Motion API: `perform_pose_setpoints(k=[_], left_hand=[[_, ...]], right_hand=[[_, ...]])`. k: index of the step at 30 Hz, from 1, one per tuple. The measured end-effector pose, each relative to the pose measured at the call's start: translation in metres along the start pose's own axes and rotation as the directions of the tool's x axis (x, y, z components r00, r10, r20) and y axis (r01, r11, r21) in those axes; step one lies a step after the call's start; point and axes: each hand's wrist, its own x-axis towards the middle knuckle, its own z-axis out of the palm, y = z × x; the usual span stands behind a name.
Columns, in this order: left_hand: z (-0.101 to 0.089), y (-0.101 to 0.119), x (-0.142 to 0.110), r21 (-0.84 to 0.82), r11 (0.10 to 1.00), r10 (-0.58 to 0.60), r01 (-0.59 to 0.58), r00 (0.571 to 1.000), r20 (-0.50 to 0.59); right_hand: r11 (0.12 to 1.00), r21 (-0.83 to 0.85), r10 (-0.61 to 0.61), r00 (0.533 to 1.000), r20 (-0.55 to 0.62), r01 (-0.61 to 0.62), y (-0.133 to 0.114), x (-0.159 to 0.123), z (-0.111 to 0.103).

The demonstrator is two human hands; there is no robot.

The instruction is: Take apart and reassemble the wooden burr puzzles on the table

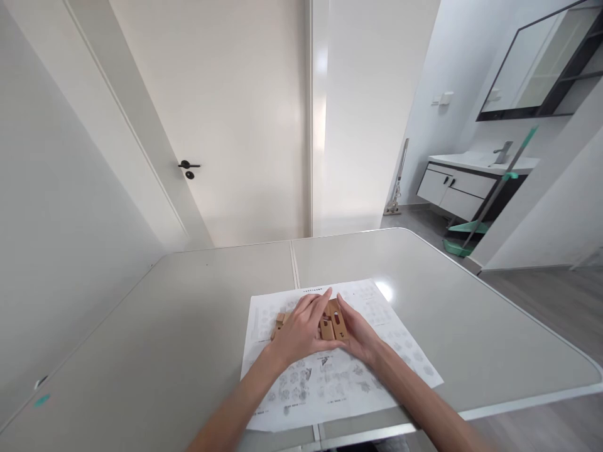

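Observation:
Several light-brown wooden puzzle pieces (326, 329) lie close together on a printed paper sheet (264, 408) in the head view. Some have slots or cut-outs, and the rightmost is a slotted wooden block (338, 317) with a dark mark near its lower end. My left hand (301, 326) reaches over the pieces, thumb along the near side and fingers on the far side, hiding the middle ones. Around the right end of the slotted block my right hand (357, 329) is closed, thumb toward the top. More wood (279, 321) shows left of my left hand.
The grey table (164, 339) has a seam down its middle and a pale rim. Behind it stands a white door (235, 113) with a black handle (189, 166). To the right are a washbasin cabinet (456, 185), a mirror (532, 63) and a green dustpan (456, 248).

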Motion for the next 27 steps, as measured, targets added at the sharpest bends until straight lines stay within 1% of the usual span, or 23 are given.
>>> perform_pose_setpoints(k=[4,7,9,11,13,15,18,20,23,27], left_hand=[[0.007,0.000,0.003,-0.066,0.994,-0.093,0.090,0.995,-0.044],[0.014,0.005,-0.002,-0.183,0.954,-0.253,0.238,0.966,-0.061],[0.018,0.007,-0.006,-0.254,0.909,-0.349,0.331,0.937,-0.028],[0.021,0.007,-0.010,-0.287,0.880,-0.388,0.379,0.921,0.029],[0.022,0.005,-0.012,-0.284,0.882,-0.368,0.375,0.926,0.080],[0.023,0.001,-0.013,-0.250,0.910,-0.313,0.330,0.944,0.106],[0.023,-0.004,-0.015,-0.155,0.957,-0.229,0.244,0.967,0.107],[0.024,-0.007,-0.016,-0.096,0.973,-0.200,0.210,0.975,0.099],[0.024,-0.012,-0.018,-0.047,0.976,-0.209,0.213,0.975,0.079],[0.022,-0.021,-0.024,-0.004,0.966,-0.258,0.259,0.964,0.059]], right_hand=[[0.998,0.060,-0.011,1.000,-0.013,0.012,-0.003,0.002,-0.003],[0.992,0.122,-0.038,0.999,-0.029,0.042,-0.005,0.004,-0.002],[0.981,0.174,-0.079,0.995,-0.066,0.090,-0.005,0.006,-0.002],[0.964,0.215,-0.130,0.984,-0.125,0.155,-0.005,0.008,-0.003],[0.949,0.239,-0.163,0.970,-0.180,0.204,-0.005,0.011,-0.006],[0.946,0.245,-0.165,0.965,-0.204,0.213,-0.004,0.013,-0.008],[0.953,0.228,-0.152,0.966,-0.211,0.200,-0.003,0.014,-0.013],[0.957,0.218,-0.147,0.970,-0.196,0.189,-0.002,0.014,-0.015],[0.960,0.226,-0.131,0.977,-0.171,0.168,-0.001,0.013,-0.017],[0.958,0.250,-0.093,0.976,-0.198,0.142,0.000,0.013,-0.020]])
